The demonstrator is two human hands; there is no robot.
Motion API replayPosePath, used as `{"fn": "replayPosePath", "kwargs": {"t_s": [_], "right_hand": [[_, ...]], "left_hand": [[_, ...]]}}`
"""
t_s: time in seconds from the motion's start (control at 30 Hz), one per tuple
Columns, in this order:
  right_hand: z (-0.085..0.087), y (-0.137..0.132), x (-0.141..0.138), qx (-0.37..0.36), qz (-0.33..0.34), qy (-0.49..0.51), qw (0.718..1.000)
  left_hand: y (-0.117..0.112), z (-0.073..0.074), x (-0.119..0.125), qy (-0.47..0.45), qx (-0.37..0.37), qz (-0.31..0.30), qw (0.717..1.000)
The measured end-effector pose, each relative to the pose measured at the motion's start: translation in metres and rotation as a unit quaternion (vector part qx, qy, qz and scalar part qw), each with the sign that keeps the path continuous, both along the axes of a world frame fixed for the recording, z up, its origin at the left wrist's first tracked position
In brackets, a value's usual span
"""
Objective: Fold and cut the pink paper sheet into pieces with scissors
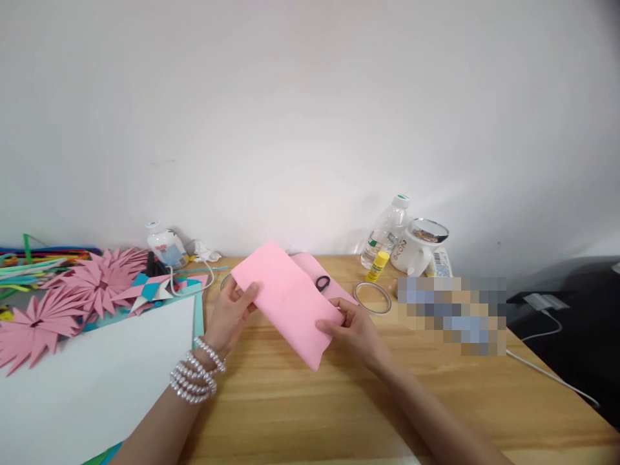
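Observation:
A pink sheet of paper [290, 303] is held up at a slant above the wooden table. My left hand [234, 307] pinches its left edge, thumb on the near face. At the right end, my right hand [351, 326] grips the sheet between thumb and fingers. Behind it lies another pink paper [310, 263], partly hidden, with the black handle loop of what looks like scissors [322, 283] showing. The fingers behind the sheet are mostly hidden.
Folded pink paper flowers [104, 284] and white sheets [121, 374] cover the table's left. A white bottle [166, 245] stands behind. At right are a tape ring [372, 298], yellow glue stick [378, 266], water bottle [387, 229], lidded mug [417, 248] and a blurred-out patch.

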State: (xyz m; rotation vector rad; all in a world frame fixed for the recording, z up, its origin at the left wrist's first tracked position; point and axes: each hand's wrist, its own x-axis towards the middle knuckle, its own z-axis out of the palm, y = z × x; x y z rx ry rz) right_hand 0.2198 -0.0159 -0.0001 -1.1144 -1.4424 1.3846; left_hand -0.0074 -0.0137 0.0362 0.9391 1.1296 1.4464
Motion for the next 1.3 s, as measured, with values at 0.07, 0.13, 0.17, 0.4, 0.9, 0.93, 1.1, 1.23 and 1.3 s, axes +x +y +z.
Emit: {"fn": "replayPosePath", "kwargs": {"t_s": [0.07, 0.13, 0.17, 0.4, 0.9, 0.93, 1.1, 1.23, 1.3], "right_hand": [[-0.003, -0.001, -0.003, 0.006, -0.005, 0.002, 1.0], [-0.004, -0.002, -0.005, 0.006, -0.012, 0.001, 1.0], [-0.004, -0.003, -0.005, 0.004, -0.015, 0.002, 1.0], [0.0, -0.006, -0.009, -0.013, -0.007, 0.046, 0.999], [0.002, -0.006, -0.01, -0.008, -0.036, 0.044, 0.998], [0.002, -0.007, -0.01, -0.008, -0.037, 0.042, 0.998], [-0.001, -0.007, -0.011, -0.009, -0.032, 0.044, 0.998], [-0.002, -0.007, -0.012, -0.018, -0.029, 0.045, 0.998], [-0.002, -0.007, -0.012, -0.021, -0.028, 0.047, 0.998]], "left_hand": [[-0.003, -0.002, 0.007, -0.006, -0.007, -0.034, 0.999], [-0.005, -0.004, 0.012, -0.001, -0.021, -0.053, 0.998], [-0.006, -0.004, 0.014, 0.0, -0.026, -0.05, 0.998], [-0.007, -0.005, 0.018, -0.028, -0.037, 0.017, 0.999], [-0.007, -0.007, 0.023, -0.065, -0.064, 0.015, 0.996], [-0.008, -0.008, 0.024, -0.066, -0.071, 0.009, 0.995], [-0.008, -0.012, 0.025, -0.069, -0.078, 0.022, 0.994], [-0.007, -0.014, 0.023, -0.073, -0.087, 0.029, 0.993], [-0.007, -0.014, 0.023, -0.075, -0.09, 0.032, 0.993]]}}
